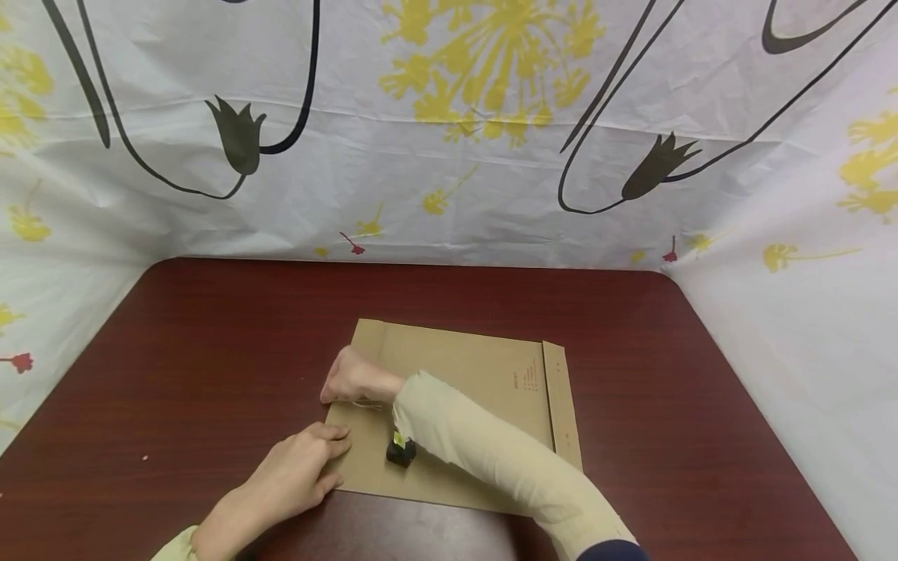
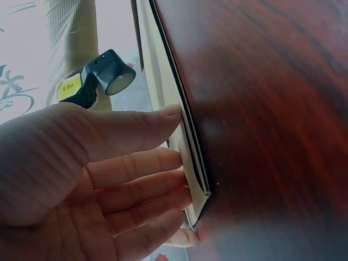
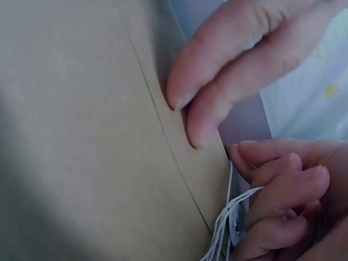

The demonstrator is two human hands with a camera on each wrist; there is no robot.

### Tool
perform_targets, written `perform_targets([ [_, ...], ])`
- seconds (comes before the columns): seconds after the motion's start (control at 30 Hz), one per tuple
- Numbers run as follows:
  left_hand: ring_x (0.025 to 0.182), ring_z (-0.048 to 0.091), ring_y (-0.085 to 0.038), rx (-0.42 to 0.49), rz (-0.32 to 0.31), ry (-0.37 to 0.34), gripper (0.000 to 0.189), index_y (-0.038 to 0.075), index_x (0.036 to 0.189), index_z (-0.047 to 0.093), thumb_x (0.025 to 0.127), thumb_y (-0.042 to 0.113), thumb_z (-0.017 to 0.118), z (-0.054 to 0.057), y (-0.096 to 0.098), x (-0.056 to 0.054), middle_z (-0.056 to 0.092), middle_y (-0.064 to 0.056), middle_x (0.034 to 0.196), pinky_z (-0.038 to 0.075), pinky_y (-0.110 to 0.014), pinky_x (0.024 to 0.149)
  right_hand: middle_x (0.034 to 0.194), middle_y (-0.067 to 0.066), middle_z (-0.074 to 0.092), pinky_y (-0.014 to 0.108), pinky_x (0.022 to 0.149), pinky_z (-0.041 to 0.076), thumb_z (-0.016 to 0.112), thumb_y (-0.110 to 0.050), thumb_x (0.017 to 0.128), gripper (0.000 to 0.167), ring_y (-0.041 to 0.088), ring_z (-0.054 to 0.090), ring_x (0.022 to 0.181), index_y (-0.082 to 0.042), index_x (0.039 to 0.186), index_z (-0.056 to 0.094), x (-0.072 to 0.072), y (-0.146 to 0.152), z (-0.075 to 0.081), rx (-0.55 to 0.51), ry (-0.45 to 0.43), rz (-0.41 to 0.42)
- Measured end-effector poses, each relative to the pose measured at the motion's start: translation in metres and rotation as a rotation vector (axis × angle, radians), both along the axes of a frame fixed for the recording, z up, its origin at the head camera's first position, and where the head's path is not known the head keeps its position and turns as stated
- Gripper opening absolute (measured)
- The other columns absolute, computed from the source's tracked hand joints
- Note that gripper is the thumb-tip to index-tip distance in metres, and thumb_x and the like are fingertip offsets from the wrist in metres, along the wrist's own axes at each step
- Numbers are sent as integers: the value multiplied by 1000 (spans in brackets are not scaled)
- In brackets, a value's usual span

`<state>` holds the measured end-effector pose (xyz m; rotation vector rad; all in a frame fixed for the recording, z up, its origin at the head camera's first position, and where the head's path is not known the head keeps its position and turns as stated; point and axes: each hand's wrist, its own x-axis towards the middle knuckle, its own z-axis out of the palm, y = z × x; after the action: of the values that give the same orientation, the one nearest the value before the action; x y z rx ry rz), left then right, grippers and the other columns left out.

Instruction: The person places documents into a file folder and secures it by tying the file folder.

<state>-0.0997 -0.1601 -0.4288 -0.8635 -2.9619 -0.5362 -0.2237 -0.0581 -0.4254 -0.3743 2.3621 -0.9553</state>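
A flat brown kraft paper document pouch (image 1: pixel 456 351) lies on the table, with red print near its right side and a folded strip along that side. My right hand (image 1: pixel 358 378) reaches across it to the left edge. In the right wrist view its curled fingers hold several strands of white string (image 3: pixel 220 228) beside a small metal eyelet (image 3: pixel 237 226). My left hand (image 1: pixel 298 467) rests at the pouch's near left part, fingertips on the paper and thumb by the near corner. In the left wrist view its fingers (image 2: pixel 141 187) extend straight to the pouch's edge.
The dark red wooden table (image 1: pixel 210 335) has rounded far corners. White sheeting (image 1: pixel 449 195) with yellow and grey flower prints surrounds it at the back and sides. A black wrist camera (image 1: pixel 401 452) with a yellow label sits on my right wrist, over the pouch.
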Motion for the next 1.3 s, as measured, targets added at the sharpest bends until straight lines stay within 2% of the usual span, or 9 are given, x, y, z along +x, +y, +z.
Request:
perform_targets([
  [0.2, 103, 60, -30, -9, 3, -2, 40, -4, 104, 69, 70, 13, 80, -1, -1, 0, 63, -16, 114, 53, -42, 75, 39, 2, 45, 16, 34, 27, 68, 8, 74, 18, 6, 33, 31, 2, 57, 66, -2, -2, 1, -111, -83, -126],
  [0.3, 103, 60, -30, -9, 6, -1, 40, -4, 104, 69, 69, 13, 80, -1, -2, 1, 63, -16, 114, 53, -42, 75, 39, 2, 45, 16, 34, 29, 68, 8, 75, 19, 7, 34, 30, 0, 57, 66, -3, -2, 0, -119, -81, -131],
  [0.4, 102, 60, -30, -10, 6, 14, 40, -4, 103, 69, 69, 13, 80, -2, -2, 1, 63, -15, 114, 53, -42, 75, 42, 0, 50, 17, 35, 31, 68, 5, 76, 16, 6, 37, 33, 0, 60, 68, -9, -2, -2, -97, -13, -85],
  [0.47, 102, 60, -29, -10, 6, 25, 39, -3, 103, 69, 69, 13, 80, -2, -2, 2, 64, -15, 113, 53, -42, 75, 48, -2, 55, 16, 38, 33, 68, 1, 77, 14, 4, 40, 38, -2, 64, 70, -14, 0, -3, -51, 86, -13],
  [0.53, 101, 61, -29, -9, 2, 30, 39, -3, 102, 69, 69, 14, 80, -3, -2, 2, 64, -14, 113, 53, -42, 75, 54, -5, 59, 15, 42, 34, 66, -2, 80, 15, 4, 42, 44, -6, 66, 71, -20, 2, -3, 43, 243, 106],
  [0.73, 101, 61, -29, 0, -2, 20, 38, -3, 102, 69, 70, 13, 80, -1, -1, 1, 64, -15, 113, 53, -42, 74, 71, -9, 57, 20, 51, 40, 54, -7, 85, 18, 5, 50, 61, -20, 77, 64, -38, 8, 2, 393, 783, 589],
  [0.83, 102, 60, -29, -2, -1, 13, 38, -3, 103, 69, 70, 13, 79, 0, -1, 1, 64, -15, 113, 53, -42, 75, 81, -8, 55, 21, 57, 44, 54, -7, 85, 17, 6, 52, 69, -20, 81, 64, -48, 12, 2, 421, 907, 688],
  [1.07, 102, 60, -29, -11, -2, 6, 37, -3, 102, 69, 71, 14, 79, 0, 0, 1, 64, -15, 113, 52, -42, 76, 94, -5, 55, 20, 71, 47, 63, -17, 89, 5, 7, 59, 84, -19, 90, 68, -65, 25, -3, 233, 868, 569],
  [1.3, 99, 61, -29, 27, 7, -14, 32, -3, 98, 71, 70, 12, 79, 1, -1, -5, 66, -13, 108, 52, -42, 76, 104, -1, 60, 20, 80, 47, 62, -9, 88, 15, 10, 59, 94, -11, 102, 68, -69, 47, 0, 83, 870, 481],
])
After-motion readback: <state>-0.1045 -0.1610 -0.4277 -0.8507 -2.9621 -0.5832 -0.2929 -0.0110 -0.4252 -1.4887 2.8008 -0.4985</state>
